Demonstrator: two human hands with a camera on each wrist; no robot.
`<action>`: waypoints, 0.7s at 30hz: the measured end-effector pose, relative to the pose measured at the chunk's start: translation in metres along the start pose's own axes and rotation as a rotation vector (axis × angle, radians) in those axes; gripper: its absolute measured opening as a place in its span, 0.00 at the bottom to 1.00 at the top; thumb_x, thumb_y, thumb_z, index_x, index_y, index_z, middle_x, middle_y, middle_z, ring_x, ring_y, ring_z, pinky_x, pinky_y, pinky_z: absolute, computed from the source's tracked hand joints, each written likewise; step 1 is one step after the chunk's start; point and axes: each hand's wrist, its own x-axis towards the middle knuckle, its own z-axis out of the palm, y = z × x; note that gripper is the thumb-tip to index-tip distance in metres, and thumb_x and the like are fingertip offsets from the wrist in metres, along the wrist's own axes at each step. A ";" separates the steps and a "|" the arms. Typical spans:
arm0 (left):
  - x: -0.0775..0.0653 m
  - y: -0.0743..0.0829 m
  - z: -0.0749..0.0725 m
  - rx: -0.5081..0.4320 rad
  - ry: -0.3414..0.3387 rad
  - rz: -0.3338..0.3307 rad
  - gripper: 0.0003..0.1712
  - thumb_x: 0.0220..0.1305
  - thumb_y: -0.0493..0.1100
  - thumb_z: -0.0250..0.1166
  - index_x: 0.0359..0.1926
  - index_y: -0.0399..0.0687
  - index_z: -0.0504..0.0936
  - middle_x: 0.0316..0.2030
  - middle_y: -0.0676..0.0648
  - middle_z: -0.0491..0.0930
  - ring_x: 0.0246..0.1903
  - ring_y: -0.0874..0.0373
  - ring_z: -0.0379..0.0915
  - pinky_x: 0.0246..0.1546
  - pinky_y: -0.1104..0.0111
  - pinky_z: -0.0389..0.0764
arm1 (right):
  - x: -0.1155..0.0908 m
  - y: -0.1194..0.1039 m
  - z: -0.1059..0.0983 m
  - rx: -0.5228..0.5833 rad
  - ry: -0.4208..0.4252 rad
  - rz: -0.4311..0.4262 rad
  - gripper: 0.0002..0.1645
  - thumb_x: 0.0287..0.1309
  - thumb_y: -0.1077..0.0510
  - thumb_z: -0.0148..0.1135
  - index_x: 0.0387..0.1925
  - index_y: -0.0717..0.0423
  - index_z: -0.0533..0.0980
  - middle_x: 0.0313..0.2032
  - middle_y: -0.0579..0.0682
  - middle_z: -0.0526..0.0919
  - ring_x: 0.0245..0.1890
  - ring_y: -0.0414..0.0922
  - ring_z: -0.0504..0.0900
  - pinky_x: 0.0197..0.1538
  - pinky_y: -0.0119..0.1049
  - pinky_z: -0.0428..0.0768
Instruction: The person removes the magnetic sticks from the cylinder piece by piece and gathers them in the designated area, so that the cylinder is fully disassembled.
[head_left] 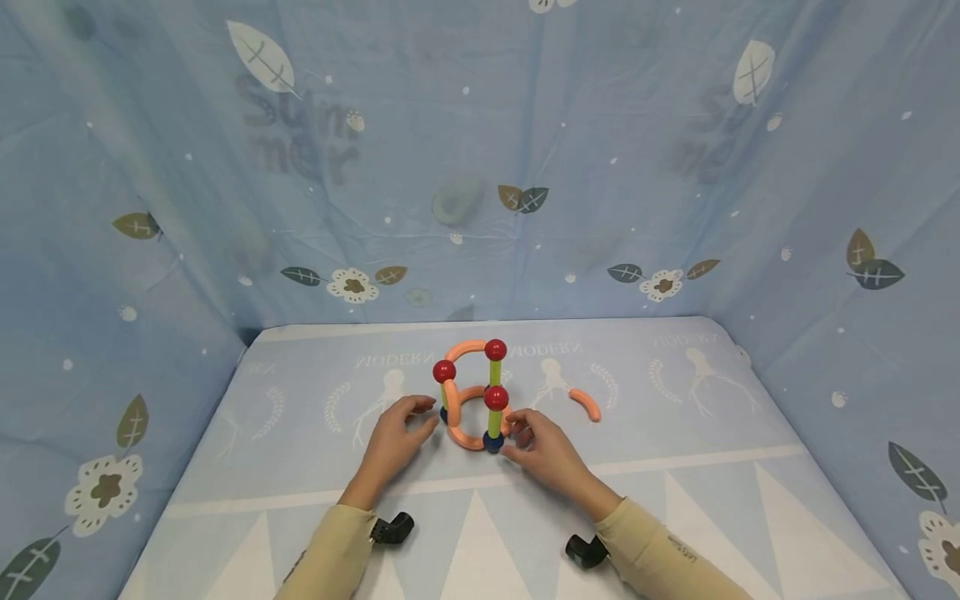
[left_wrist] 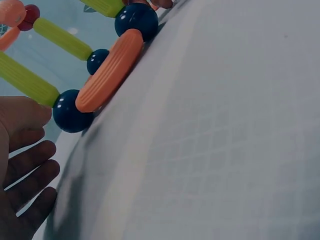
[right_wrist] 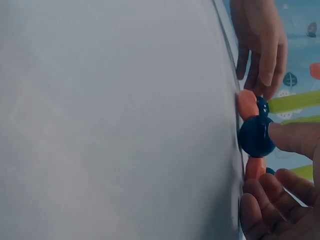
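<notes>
You face a blue curtain printed with leaves and flowers, behind a pale tablecloth with triangles.

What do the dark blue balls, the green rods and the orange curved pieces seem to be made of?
Dark blue balls: probably hard plastic or coated metal; glossy, with sharp highlights.
Green rods: likely molded plastic; even colour, dull sheen.
Orange curved pieces: likely plastic too; satin, with lengthwise grooves.

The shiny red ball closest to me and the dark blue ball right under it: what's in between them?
A straight yellow-green stick stands between the shiny red ball and the dark blue ball; the head view shows it.
</notes>
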 end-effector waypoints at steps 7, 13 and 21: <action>0.002 -0.001 0.006 -0.004 -0.025 -0.048 0.17 0.65 0.43 0.72 0.54 0.47 0.85 0.50 0.50 0.84 0.53 0.54 0.79 0.59 0.56 0.77 | 0.000 -0.002 0.009 -0.032 0.065 0.040 0.26 0.57 0.51 0.77 0.53 0.54 0.77 0.41 0.42 0.80 0.35 0.39 0.78 0.39 0.34 0.78; 0.005 -0.002 0.008 0.010 -0.049 -0.044 0.16 0.66 0.44 0.71 0.54 0.50 0.86 0.49 0.51 0.85 0.51 0.54 0.79 0.54 0.55 0.78 | 0.001 -0.003 0.012 -0.048 0.093 0.073 0.30 0.56 0.49 0.77 0.56 0.57 0.78 0.42 0.44 0.80 0.34 0.40 0.76 0.36 0.32 0.76; 0.007 -0.001 0.008 0.029 -0.076 -0.026 0.18 0.65 0.45 0.72 0.55 0.50 0.86 0.47 0.51 0.85 0.49 0.51 0.78 0.53 0.52 0.77 | 0.000 -0.006 0.011 -0.063 0.105 0.096 0.33 0.55 0.49 0.77 0.58 0.59 0.78 0.45 0.46 0.80 0.32 0.38 0.74 0.34 0.31 0.74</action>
